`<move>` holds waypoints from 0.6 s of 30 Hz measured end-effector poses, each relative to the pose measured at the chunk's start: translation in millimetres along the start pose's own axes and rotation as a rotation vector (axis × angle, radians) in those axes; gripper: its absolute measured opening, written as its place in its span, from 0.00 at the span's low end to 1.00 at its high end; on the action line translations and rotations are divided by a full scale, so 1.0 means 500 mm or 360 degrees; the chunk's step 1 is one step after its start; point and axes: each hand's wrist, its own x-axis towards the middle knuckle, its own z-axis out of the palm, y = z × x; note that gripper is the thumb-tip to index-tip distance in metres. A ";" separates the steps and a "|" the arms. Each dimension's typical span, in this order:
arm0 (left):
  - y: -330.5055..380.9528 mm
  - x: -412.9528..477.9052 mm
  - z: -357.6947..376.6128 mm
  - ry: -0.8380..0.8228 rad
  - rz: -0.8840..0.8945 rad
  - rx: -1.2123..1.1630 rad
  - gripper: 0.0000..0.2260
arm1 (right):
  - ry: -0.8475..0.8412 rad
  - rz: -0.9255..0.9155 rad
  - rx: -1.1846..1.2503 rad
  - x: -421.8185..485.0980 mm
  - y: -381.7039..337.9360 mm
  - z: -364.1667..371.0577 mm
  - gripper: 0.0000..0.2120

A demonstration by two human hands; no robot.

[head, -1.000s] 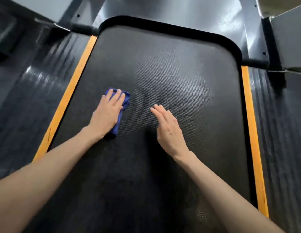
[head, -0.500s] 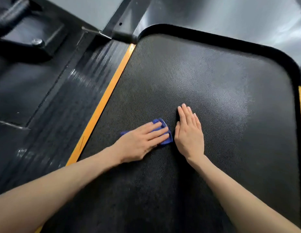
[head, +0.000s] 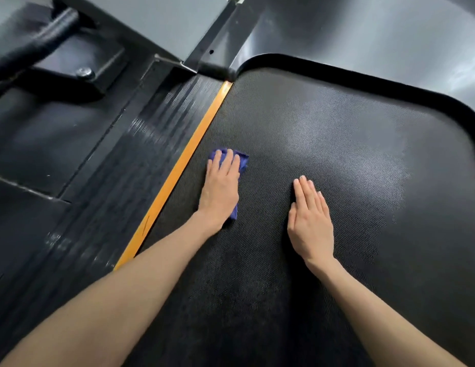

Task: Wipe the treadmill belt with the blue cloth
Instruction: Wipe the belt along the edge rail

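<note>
The black textured treadmill belt (head: pixel 350 160) fills the middle and right of the view. My left hand (head: pixel 220 189) lies flat on a small folded blue cloth (head: pixel 243 160), pressing it onto the belt close to the orange left edge strip; only the cloth's far end and a corner by my wrist show. My right hand (head: pixel 310 221) rests flat on the bare belt to the right of the cloth, fingers together, holding nothing.
An orange strip (head: pixel 183 168) borders the belt's left side, with a ribbed black side rail (head: pixel 130 165) beyond it. A black curved rim and grey motor cover (head: pixel 363 30) close off the belt's far end. A dark frame with a bolt (head: pixel 84 72) stands at upper left.
My left hand has slid the cloth leftward and away from my right hand, towards the orange strip, and its fingers now point up the belt. The right hand stays flat on the belt.
</note>
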 end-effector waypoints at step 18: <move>0.017 0.144 0.001 -0.0052 0.0595 0.0205 0.20 | 0.0083 0.0039 0.0025 0.006 -0.006 0.004 0.25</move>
